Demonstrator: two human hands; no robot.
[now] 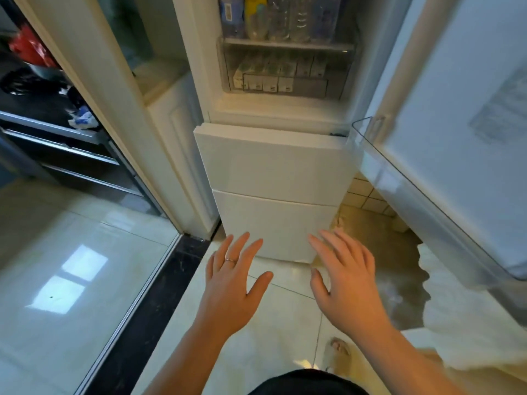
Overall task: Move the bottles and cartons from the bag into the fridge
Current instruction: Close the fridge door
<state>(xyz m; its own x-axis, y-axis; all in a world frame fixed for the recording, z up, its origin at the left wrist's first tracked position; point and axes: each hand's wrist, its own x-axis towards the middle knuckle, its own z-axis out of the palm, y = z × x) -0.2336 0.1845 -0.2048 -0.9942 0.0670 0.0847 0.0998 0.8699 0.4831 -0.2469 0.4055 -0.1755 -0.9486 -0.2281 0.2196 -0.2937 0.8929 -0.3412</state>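
The left hand (231,283) and right hand (345,283) are hovering palm-down in front of the fridge (273,166), level with its lower drawers. Both are released, with fingers straight and spread, and are grasping nothing. The bottles (279,21) are standing upright in the open upper compartment, above and ahead of both hands. The cartons (268,84) are sitting in rows in the clear bin (333,81) just beneath them. What is probably the bag (462,309), a white crumpled shape, is lying low to the right of the right hand, under the open door (456,109). Its contents are not showing. Judgement: the right hand is nearer for the coming reach.
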